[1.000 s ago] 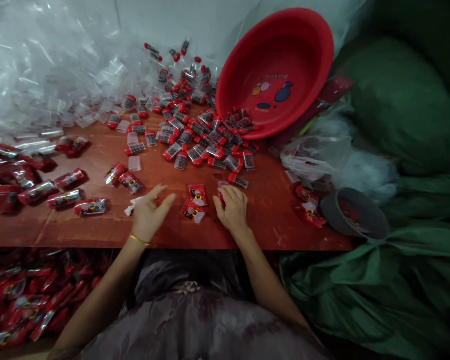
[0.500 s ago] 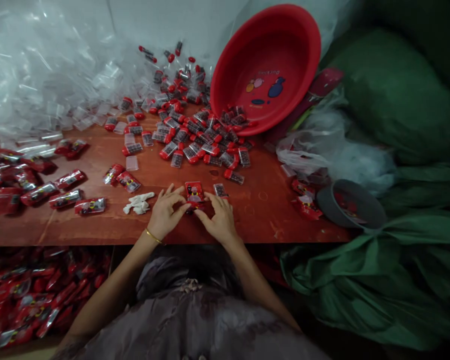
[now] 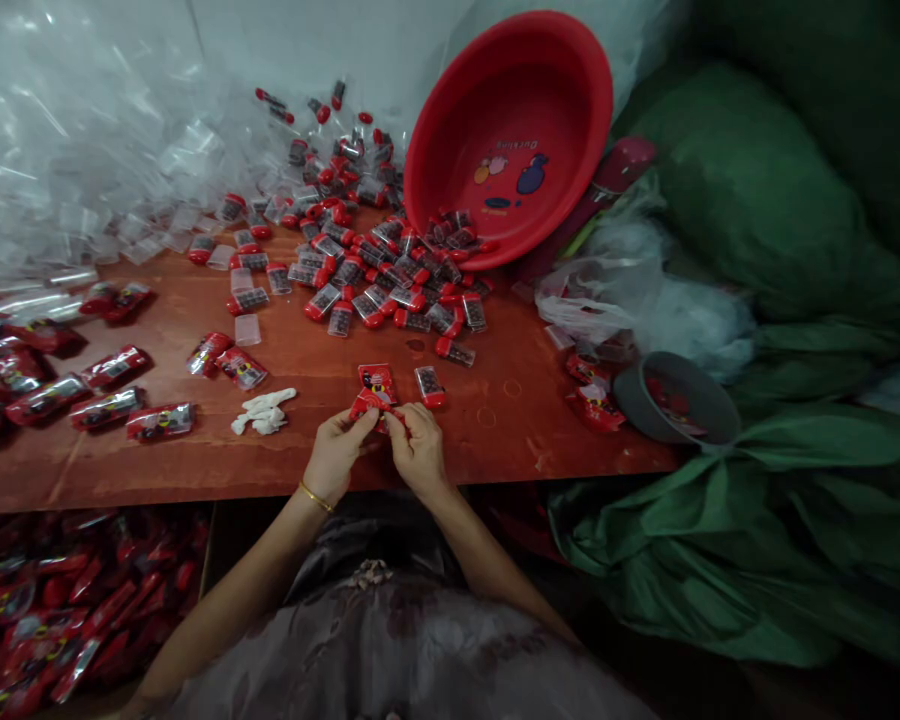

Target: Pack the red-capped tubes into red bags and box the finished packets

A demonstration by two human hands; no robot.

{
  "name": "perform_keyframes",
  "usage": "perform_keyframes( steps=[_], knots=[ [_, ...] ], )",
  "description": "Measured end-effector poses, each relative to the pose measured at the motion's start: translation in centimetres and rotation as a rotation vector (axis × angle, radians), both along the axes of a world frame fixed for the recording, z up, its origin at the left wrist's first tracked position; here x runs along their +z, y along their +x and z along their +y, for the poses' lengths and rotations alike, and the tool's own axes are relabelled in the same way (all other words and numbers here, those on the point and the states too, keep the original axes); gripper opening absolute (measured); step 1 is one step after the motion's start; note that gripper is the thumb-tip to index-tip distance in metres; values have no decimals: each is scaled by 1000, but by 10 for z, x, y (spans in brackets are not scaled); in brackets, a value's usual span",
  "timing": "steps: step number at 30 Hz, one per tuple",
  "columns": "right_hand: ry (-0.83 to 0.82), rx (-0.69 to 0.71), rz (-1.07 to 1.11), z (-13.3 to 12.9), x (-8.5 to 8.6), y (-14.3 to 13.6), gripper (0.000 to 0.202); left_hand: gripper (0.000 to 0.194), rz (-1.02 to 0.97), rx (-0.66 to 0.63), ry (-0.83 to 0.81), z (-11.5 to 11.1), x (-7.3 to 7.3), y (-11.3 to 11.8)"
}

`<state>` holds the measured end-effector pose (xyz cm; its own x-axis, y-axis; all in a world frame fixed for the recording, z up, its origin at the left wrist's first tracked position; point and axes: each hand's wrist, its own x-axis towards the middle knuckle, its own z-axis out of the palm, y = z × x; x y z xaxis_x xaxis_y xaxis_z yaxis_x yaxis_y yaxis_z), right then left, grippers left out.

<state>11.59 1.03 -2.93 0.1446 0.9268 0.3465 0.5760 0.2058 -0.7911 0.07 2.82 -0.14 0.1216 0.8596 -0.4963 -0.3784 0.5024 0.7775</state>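
Both my hands meet over the front part of the table, fingers pinched together. Between their fingertips is the near end of a small red printed wrapper (image 3: 377,382) with a black and yellow picture. My left hand (image 3: 337,448), with a gold bangle at the wrist, grips its left side. My right hand (image 3: 420,445) holds the right side; the fingers partly hide the wrapper's lower edge. Just beyond my right hand lies a small clear container with a red cap (image 3: 430,386) and dark contents. A crumpled white piece (image 3: 264,411) rests left of my left hand.
Red-capped clear containers (image 3: 379,270) are heaped ahead, beside a tilted red basin (image 3: 510,130). Clear plastic pieces (image 3: 82,140) pile up at the back left. Red wrapped packs (image 3: 105,408) lie left; more (image 3: 60,610) sit below the table edge. A grey bowl (image 3: 675,400) stands right.
My fingers have closed in from the wrapper's two sides and now pinch its near end. The view has shifted slightly, moving the table things left.
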Motion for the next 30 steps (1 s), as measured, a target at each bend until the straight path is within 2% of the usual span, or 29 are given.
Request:
perform_keyframes(
  steps=[2, 4, 7, 9, 13, 16, 20, 24, 26, 28, 30],
  knots=[
    [-21, 8, 70, -1, -3, -4, 23, 44, -34, 23, -14, 4, 1, 0],
    [-56, 35, 140, -1, -3, -3, 23, 42, -31, 43, 42, 8, 2, -1],
    [-59, 146, 138, 8, 5, 18, 26, 38, 3, 71, 95, 15, 5, -4],
    [-27, 224, -14, 22, 14, 44, 32, 39, 1, 86, 79, 19, 7, -6],
    [-89, 311, -597, 54, 24, 96, 49, 40, -46, 62, 18, 24, 8, -9],
    [-155, 446, -804, 68, 26, 115, 53, 40, -70, -16, -50, 24, 6, -10],
    [-173, 516, -842, 73, 31, 117, 39, 41, -135, -116, -119, 21, 6, -12],
    [-169, 553, -836, 74, 32, 116, 46, 40, -160, -121, -159, 20, 9, -15],
    [-168, 569, -820, 73, 29, 117, 36, 40, -161, -122, -175, 18, 11, -16],
    [-177, 538, -788, 67, 24, 118, 27, 42, -158, -113, -186, 17, 12, -16],
    [-179, 450, -723, 55, 21, 118, 26, 45, -152, -99, -189, 15, 13, -17]
  ],
)
